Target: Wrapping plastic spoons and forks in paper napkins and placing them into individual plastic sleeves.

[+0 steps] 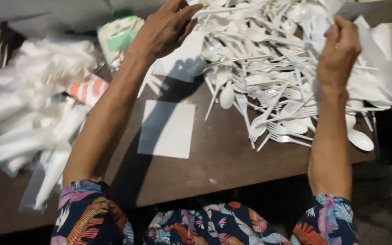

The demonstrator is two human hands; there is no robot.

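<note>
A big heap of white plastic cutlery (pixel 273 68), forks and spoons, covers the far right of a dark wooden table (pixel 214 168). My left hand (pixel 164 29) reaches to the heap's left edge, its fingers closing on the handle of a white piece of cutlery (pixel 218 10). My right hand (pixel 339 50) is over the heap's right side, fingers pinched together on white plastic; I cannot tell exactly which piece. A white paper napkin (pixel 166 129) lies flat on the table between my arms.
Clear plastic sleeves stuffed with white cutlery (pixel 28 118) pile up at the left. An orange-and-white packet (pixel 87 88) and a green-and-white pack (pixel 119 38) lie behind my left arm. More white napkins (pixel 182 59) sit under the heap. The table's near edge runs by my lap.
</note>
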